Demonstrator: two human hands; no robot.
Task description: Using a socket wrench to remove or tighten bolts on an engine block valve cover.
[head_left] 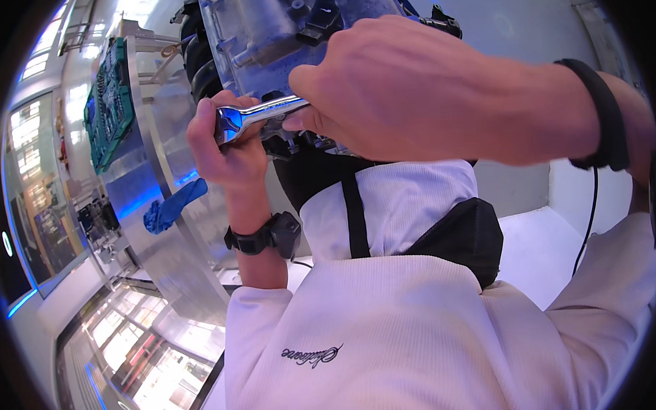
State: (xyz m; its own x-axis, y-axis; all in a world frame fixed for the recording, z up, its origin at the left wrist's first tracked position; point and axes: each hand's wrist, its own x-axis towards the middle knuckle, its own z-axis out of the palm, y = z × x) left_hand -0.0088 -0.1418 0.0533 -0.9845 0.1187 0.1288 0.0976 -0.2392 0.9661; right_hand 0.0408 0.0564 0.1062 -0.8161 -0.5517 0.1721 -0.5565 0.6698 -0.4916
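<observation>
A chrome ratchet wrench (pixel 270 109) lies across the gap between my two hands, in front of an engine (pixel 261 37). My left hand (pixel 232 154) is closed around its head end, with the thumb up along the side. Wrapped round the handle is my right hand (pixel 403 94), its forearm reaching in from the right and hiding the handle's far end. Whether a socket sits on the wrench's head is hidden by my left fingers. Black fittings (pixel 297 142) on the engine's near edge show just below the wrench.
To the left stands a shiny metal table (pixel 164 265), with a blue glove or cloth (pixel 173 207) on it and an open green tool case (pixel 111 104) farther back. A black ribbed hose (pixel 199 61) runs beside the engine. A black cable (pixel 592 221) hangs below my right wrist.
</observation>
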